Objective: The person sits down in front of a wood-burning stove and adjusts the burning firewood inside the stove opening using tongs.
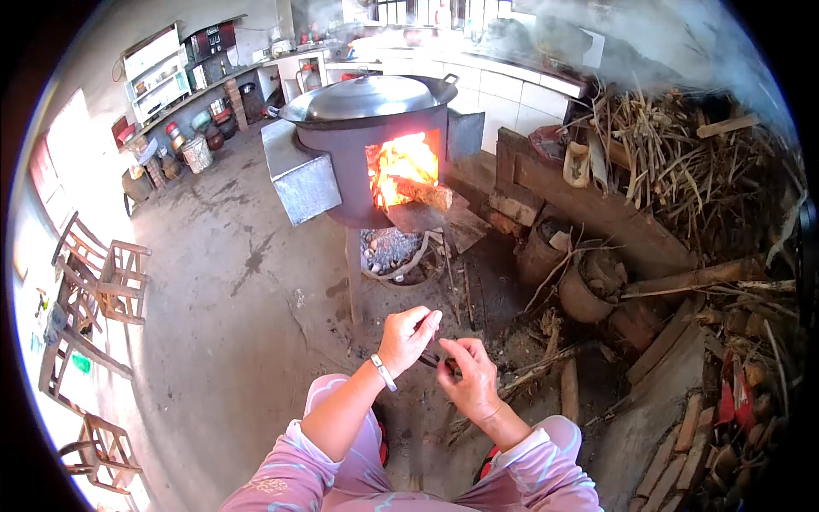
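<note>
The person's left hand (409, 341) and right hand (469, 375), fingers curled and nearly meeting, pinch something thin and dark, too small to identify, in front of the round dark metal stove (375, 162), where a brown log (424, 193) juts from the flaming opening.

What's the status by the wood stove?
Left hand, right hand close together, fingers curled; any held item too small to tell. Log juts from lit wood stove ahead.

Left side overexposed; fire (403, 166) glows orange; haze upper right; edges curved, corners black; lower right dim.
</note>
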{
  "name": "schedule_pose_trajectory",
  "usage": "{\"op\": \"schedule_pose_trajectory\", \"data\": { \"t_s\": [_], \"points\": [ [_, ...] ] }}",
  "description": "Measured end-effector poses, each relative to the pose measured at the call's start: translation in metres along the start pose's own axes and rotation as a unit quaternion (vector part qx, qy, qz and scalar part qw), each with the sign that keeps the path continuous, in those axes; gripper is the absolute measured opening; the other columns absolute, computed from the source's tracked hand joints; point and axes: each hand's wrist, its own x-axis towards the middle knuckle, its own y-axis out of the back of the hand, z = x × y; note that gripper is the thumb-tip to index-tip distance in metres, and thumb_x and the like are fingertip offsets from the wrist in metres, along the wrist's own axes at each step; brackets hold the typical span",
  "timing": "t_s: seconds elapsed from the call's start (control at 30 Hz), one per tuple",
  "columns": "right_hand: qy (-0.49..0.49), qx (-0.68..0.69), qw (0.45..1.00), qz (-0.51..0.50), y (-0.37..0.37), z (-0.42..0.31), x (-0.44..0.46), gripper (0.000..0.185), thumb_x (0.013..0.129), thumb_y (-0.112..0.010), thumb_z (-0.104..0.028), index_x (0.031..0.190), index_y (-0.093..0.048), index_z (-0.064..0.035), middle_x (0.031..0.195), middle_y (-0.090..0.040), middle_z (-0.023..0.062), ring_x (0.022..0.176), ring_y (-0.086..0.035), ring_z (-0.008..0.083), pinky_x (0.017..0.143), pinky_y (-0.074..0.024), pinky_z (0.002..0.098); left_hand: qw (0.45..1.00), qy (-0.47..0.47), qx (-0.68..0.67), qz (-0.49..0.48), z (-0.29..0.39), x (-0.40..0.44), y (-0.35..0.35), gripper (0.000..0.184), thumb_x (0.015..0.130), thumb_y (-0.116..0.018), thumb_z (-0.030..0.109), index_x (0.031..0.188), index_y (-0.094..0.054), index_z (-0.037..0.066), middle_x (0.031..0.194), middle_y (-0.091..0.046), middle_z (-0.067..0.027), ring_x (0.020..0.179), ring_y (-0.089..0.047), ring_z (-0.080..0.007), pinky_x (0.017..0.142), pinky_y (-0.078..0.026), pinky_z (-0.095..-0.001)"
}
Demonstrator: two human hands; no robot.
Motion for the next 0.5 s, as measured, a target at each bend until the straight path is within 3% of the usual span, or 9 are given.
{"op": "schedule_pose_trajectory", "data": {
  "t_s": [0.07,0.1,0.13,0.27,0.33,0.43,0.5],
  "points": [
    [-0.009,0.007,1.0,0.017,0.001,0.004,0.004,0.033,0.077,-0.071,-0.005,0.109,-0.064,-0.0072,0.096,-0.059,0.0092,0.07,-0.065,0.0205,0.063,-0.0538,0.0324,0.999,0.028,-0.012,-0.025,-0.002,-0.001,-0.001,0.031,0.096,-0.059,0.019,0.073,-0.06,-0.001,0.061,-0.061,-0.0034,0.056,-0.056,-0.0061,0.051,-0.045,-0.0258],
    [-0.033,0.007,0.999,0.013,0.007,0.001,0.007,0.031,0.078,-0.069,-0.004,0.108,-0.064,-0.0063,0.096,-0.059,0.0096,0.07,-0.065,0.0207,0.064,-0.0537,0.0327,0.998,-0.019,0.035,-0.038,-0.002,-0.003,-0.001,0.031,0.097,-0.058,0.021,0.076,-0.061,-0.002,0.06,-0.06,-0.0024,0.056,-0.055,-0.0058,0.051,-0.045,-0.0257],
    [-0.032,0.008,0.999,0.027,0.009,0.005,0.01,0.032,0.078,-0.07,-0.002,0.109,-0.063,-0.0047,0.094,-0.059,0.0103,0.07,-0.064,0.021,0.063,-0.0526,0.0321,0.998,-0.004,0.002,-0.059,-0.003,-0.004,-0.005,0.026,0.095,-0.062,0.02,0.079,-0.062,-0.002,0.065,-0.062,-0.0049,0.059,-0.057,-0.0081,0.054,-0.047,-0.0269],
    [-0.061,0.04,0.997,0.039,0.012,0.019,0.015,0.033,0.077,-0.07,0.0,0.108,-0.062,-0.0018,0.087,-0.06,0.0114,0.068,-0.06,0.02,0.061,-0.0497,0.0303,0.987,-0.109,0.071,-0.098,-0.005,-0.004,-0.012,0.023,0.086,-0.072,0.022,0.089,-0.064,0.001,0.08,-0.065,-0.0105,0.074,-0.065,-0.0213,0.066,-0.051,-0.0322],
    [-0.061,0.045,0.996,0.039,0.014,0.022,0.016,0.032,0.077,-0.07,0.0,0.108,-0.062,-0.0015,0.087,-0.06,0.0113,0.067,-0.06,0.0196,0.061,-0.0494,0.03,0.985,-0.121,0.072,-0.098,-0.004,-0.003,-0.012,0.022,0.086,-0.071,0.022,0.089,-0.064,0.001,0.078,-0.064,-0.0107,0.071,-0.064,-0.0206,0.064,-0.05,-0.0317],
    [-0.077,0.064,0.994,0.039,0.015,0.017,0.014,0.03,0.076,-0.07,-0.001,0.106,-0.063,-0.0018,0.085,-0.061,0.01,0.066,-0.06,0.0167,0.06,-0.049,0.029,0.989,-0.068,0.055,-0.122,0.003,-0.005,-0.011,0.019,0.087,-0.071,0.02,0.088,-0.064,0.002,0.075,-0.064,-0.0106,0.067,-0.064,-0.0202,0.061,-0.05,-0.0312],
    [-0.07,0.071,0.994,0.045,0.015,0.017,0.012,0.027,0.077,-0.07,-0.002,0.103,-0.064,-0.0022,0.085,-0.062,0.0093,0.068,-0.062,0.015,0.06,-0.0496,0.0276,0.986,-0.11,0.066,-0.109,0.0,-0.007,-0.012,0.017,0.087,-0.07,0.019,0.087,-0.064,0.003,0.073,-0.063,-0.0103,0.065,-0.063,-0.0203,0.06,-0.049,-0.0311]
  ]
}}
